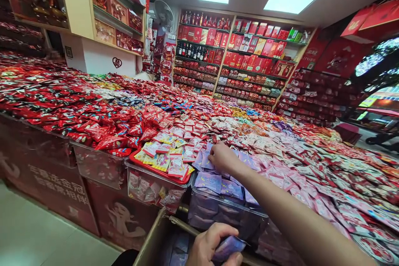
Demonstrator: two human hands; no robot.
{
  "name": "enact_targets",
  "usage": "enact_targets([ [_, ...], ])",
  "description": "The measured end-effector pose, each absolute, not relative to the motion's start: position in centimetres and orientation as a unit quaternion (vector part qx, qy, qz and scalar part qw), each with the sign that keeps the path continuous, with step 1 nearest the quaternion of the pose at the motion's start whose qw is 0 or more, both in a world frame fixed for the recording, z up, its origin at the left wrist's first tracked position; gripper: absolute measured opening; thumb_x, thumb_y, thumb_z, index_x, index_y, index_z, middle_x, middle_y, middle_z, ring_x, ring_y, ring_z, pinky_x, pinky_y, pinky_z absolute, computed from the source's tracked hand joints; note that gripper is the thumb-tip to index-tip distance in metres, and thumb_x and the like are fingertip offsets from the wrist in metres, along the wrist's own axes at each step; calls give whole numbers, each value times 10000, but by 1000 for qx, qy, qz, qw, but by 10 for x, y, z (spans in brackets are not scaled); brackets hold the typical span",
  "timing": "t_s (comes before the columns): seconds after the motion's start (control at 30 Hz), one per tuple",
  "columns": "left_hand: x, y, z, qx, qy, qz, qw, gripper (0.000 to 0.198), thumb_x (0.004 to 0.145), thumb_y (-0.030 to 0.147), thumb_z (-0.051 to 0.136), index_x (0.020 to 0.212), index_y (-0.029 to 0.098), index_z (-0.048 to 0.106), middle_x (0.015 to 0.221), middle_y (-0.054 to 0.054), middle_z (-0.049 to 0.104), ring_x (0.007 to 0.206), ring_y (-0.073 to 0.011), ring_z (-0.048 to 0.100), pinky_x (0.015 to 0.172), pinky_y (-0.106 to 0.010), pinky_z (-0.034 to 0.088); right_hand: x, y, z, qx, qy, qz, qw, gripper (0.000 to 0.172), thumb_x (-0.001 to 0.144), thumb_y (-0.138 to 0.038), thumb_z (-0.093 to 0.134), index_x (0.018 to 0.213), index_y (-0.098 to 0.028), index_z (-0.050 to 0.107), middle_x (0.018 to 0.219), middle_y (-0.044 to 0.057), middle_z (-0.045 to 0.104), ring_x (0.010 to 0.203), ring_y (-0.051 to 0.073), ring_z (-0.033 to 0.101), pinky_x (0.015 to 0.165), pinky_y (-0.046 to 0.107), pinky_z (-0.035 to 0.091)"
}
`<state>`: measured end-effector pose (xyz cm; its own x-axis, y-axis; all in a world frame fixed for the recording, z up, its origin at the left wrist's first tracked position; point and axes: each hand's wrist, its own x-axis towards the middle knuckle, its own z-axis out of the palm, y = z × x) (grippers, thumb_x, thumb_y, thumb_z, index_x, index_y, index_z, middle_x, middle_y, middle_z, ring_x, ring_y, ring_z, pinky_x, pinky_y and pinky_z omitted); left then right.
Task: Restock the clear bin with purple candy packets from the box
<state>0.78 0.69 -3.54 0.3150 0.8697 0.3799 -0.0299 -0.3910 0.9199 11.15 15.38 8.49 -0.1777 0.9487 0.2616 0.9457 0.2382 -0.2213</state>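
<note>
While left hand pinches one lilac sachet, right hand, fingers curled, touches sachets in clear bin.

A lavender sachet, small, flat and glossy, sat pinched in the left hand, tilted with its far end poking out past the fingers, over a cardboard box. More lavender sachets lay loose inside that box. A heap of the same sachets filled the top of a clear plastic bin, lying mostly flat and reaching its front edge, and the right hand rested its fingertips on the heap's far part.
</note>
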Motion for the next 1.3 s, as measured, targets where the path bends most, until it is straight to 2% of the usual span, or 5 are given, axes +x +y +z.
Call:
enact_targets([
  [0.2,5,8,-31,570,269,521,575,370,798,432,441,1062,174,459,536,-7,579,518,-138,531,531,-230,406,132,84,100,-561,-778,31,280,177,749,-298,508,839,-183,608,832,64,593,683,171,531,615,275,385],
  [0.33,11,2,-29,528,232,526,625,394,782,425,489,1106,212,418,750,-37,604,579,-134,554,573,-246,430,149,8,65,-562,-722,193,354,240,699,-369,574,894,-233,602,732,28,613,592,162,520,540,261,390],
  [0.53,18,-5,-30,592,202,421,656,547,783,368,523,1242,203,277,704,-20,598,630,-154,589,612,-267,443,167,-30,15,-549,-628,328,443,227,747,-355,521,632,-172,593,642,23,559,624,154,505,579,252,387],
  [0.83,22,-2,-20,536,230,354,731,446,771,319,559,1158,162,403,835,-68,635,577,-148,634,518,-240,472,176,-30,3,-528,-419,501,542,305,687,-416,585,590,-130,541,423,-49,449,365,39,319,364,183,200],
  [1.3,20,5,-23,414,206,385,798,333,736,422,565,927,150,570,675,-28,617,541,-107,582,504,-197,437,181,-51,9,-405,-672,296,544,189,672,-192,642,853,-246,649,888,61,590,836,184,556,704,282,454],
])
